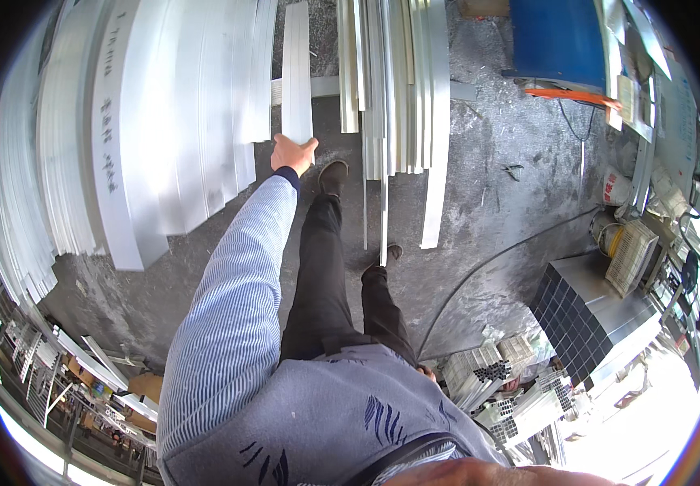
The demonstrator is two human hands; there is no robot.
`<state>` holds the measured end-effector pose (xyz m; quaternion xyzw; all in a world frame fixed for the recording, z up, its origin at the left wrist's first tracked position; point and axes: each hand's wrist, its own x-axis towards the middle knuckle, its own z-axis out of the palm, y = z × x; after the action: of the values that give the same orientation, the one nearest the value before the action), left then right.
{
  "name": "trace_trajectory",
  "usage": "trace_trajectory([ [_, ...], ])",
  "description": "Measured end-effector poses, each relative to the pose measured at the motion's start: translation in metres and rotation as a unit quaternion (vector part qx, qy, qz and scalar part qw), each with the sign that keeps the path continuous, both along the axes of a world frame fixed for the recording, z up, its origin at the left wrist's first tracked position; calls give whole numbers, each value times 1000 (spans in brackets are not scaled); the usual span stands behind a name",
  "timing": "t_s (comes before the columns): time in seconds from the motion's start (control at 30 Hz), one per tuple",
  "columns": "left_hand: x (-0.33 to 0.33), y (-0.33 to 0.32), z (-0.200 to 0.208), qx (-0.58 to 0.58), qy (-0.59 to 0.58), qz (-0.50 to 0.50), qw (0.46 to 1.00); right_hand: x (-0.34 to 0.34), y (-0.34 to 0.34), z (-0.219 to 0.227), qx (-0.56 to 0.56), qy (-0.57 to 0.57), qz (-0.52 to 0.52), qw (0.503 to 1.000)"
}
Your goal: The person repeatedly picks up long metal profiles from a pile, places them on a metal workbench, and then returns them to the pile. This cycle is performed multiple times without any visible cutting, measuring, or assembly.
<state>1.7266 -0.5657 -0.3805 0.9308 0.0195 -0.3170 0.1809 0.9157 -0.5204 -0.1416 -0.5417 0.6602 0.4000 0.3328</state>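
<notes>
My right hand [425, 373] hangs half hidden by my hip, grip unclear, while my left hand [291, 154] closes on the near end of the flat aluminium strip [296, 73] lying on the floor [487, 202]; I should lift it level, clear of neighbouring profiles [394, 89].

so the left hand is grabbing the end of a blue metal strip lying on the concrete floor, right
Not quite: the strip is white or silvery, not blue; the blue thing is a machine off to the right. The head view shows it. The rest holds: the left hand is at the strip's near end, over the concrete floor.
</notes>
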Motion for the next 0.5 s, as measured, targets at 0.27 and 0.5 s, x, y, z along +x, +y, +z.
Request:
trace_trajectory([
  [0.27, 91, -26, -136, 11, -19, -16, 1000, 97, -10, 41, 34, 62, -60, 996],
  [0.5, 100, -11, -233, 60, -45, -28, 997, 115, -14, 41, 35, 33, -32, 998],
])
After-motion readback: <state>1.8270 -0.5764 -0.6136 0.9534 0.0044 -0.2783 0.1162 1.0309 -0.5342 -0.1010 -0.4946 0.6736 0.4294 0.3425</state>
